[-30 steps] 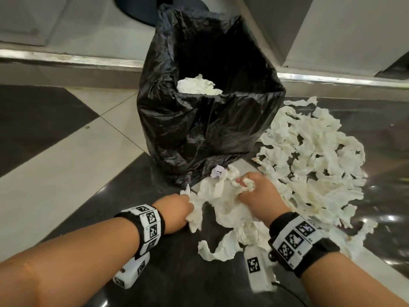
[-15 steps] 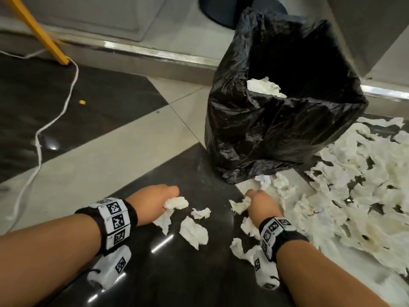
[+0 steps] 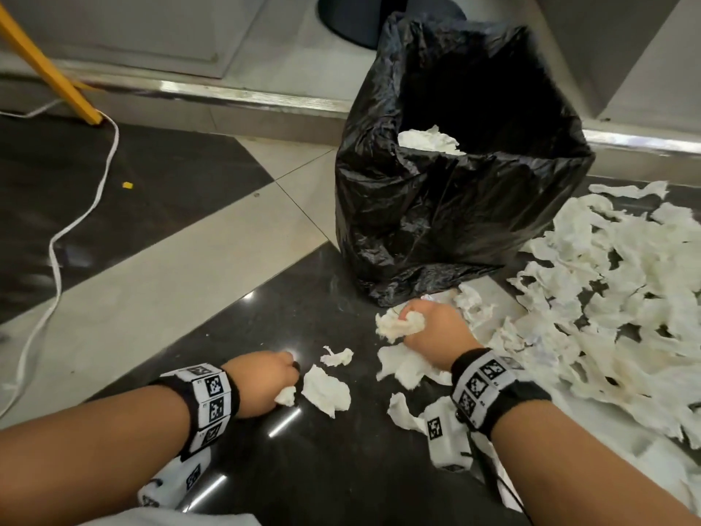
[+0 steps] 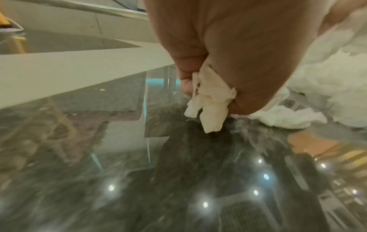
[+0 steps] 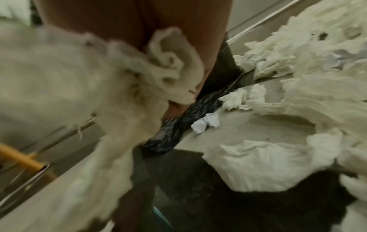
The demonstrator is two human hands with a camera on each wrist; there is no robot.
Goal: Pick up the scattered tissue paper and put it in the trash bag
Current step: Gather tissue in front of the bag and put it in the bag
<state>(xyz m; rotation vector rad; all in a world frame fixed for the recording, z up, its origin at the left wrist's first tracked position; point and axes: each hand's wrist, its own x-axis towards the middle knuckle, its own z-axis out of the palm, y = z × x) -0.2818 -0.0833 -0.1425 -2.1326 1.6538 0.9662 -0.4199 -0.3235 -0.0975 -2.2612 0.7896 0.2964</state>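
A black trash bag stands open on the floor with white tissue inside. A big pile of torn tissue paper lies to its right. My right hand is curled round a wad of tissue just in front of the bag; the right wrist view shows that wad bunched in the fist. My left hand, low over the dark tile, grips a small tissue scrap. Loose pieces lie between the two hands.
A white cord trails across the floor at the left, past a yellow leg. A metal-edged step runs behind the bag. The floor has dark and pale glossy tiles.
The big bunch both hands held a second ago has broken up into loose pieces. The hands have drawn apart, each keeping a small wad. The view has swung left.
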